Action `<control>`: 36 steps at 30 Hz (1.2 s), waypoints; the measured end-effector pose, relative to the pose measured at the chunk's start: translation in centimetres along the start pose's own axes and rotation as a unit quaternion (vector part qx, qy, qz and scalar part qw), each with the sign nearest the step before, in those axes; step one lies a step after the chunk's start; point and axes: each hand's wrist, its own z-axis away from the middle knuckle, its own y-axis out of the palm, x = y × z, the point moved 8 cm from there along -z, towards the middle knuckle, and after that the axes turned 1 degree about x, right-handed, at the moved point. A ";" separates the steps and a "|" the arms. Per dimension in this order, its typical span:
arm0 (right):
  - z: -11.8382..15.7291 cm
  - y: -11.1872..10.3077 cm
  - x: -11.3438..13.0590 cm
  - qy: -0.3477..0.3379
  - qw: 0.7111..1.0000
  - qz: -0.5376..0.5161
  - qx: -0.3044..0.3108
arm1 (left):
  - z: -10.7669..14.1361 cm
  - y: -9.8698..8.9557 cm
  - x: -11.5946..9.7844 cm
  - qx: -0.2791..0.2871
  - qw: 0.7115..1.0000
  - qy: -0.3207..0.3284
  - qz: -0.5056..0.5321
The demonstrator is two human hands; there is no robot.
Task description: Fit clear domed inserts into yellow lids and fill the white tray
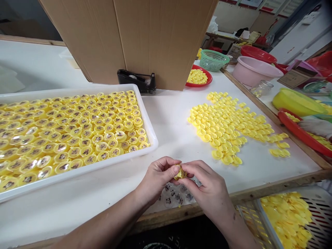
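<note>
Between the fingertips of my left hand [158, 176] and my right hand [207, 183] is a small yellow plastic piece [181, 173], pinched from both sides; the fingers cover much of it. Below my hands, near the table's front edge, lie several clear discs with dark printed pictures [169, 197], partly hidden by the hands. To the left, a white tray [153, 135] holds rows of round yellow pieces with pictures under shiny clear tops. Many plain yellow cup-shaped pieces [220, 128] are spread on the white table to the right.
A large cardboard box [155, 38] stands at the back, with a black tape dispenser [137, 82] before it. Right of it are a red dish [207, 79] and a green basket [214, 60]. A wooden rail [259, 107] edges the table; a crate of yellow pieces [285, 218] sits below. Another person's gloved hand [316, 126] shows far right.
</note>
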 end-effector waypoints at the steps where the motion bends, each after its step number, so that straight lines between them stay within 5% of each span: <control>1: 0.1 0.1 0.0 0.003 1.000 0.007 0.000 | 0.0 0.0 0.0 -0.002 1.000 -0.002 -0.002; 10: 0.5 0.9 -0.4 -0.001 0.997 0.066 -0.042 | 0.1 0.5 0.1 0.034 0.996 -0.021 -0.082; 15: 1.0 0.4 -2.3 0.061 0.996 -0.050 -0.043 | 0.4 1.3 -0.7 0.053 0.992 0.006 -0.111; 20: 1.9 1.4 -5.2 0.182 0.959 -0.217 0.015 | 0.3 1.5 -0.9 0.067 0.989 0.038 -0.126; 30: 2.4 2.9 -5.9 0.196 0.941 -0.275 0.020 | 0.0 0.2 -0.6 0.011 0.969 0.056 -0.242; 34: 2.1 3.0 -6.8 0.223 0.927 -0.302 0.022 | 0.4 0.3 -1.7 -0.001 0.943 0.075 -0.324; 36: 1.9 2.5 -7.2 0.246 0.914 -0.323 -0.001 | 1.2 1.0 -3.3 0.000 0.898 0.121 -0.423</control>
